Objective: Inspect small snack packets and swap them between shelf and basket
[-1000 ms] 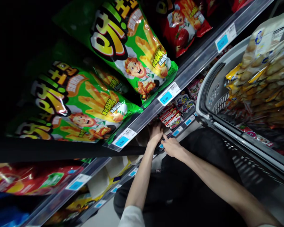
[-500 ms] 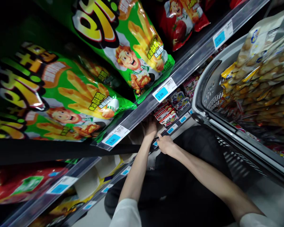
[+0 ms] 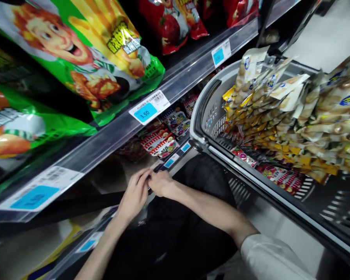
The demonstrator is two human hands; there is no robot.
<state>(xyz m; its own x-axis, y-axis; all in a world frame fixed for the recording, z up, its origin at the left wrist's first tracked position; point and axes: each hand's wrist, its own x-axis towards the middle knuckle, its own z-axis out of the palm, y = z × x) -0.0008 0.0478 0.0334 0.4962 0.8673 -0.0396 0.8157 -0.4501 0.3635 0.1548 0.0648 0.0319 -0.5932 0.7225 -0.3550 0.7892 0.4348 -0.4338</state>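
My left hand (image 3: 134,194) lies at the front rail (image 3: 175,157) of a low shelf, fingers stretched out and close together, their tips touching my right hand. My right hand (image 3: 162,182) is curled over the same rail, knuckles up; what its fingers pinch is hidden. Small red and white snack packets (image 3: 161,144) stand on that shelf just beyond both hands. The shelf space right behind my hands is dark.
Big green snack bags (image 3: 84,58) fill the shelf above, with a 3.50 price tag (image 3: 148,109) on its edge. Red bags (image 3: 175,23) sit further along. A grey shopping basket (image 3: 201,112) on the right holds several yellow and white packets (image 3: 294,116). My dark-clothed knees are below.
My left hand has drawn back out of the low shelf to the rail and now meets my right hand. The view has swung right and down, showing more of the basket.
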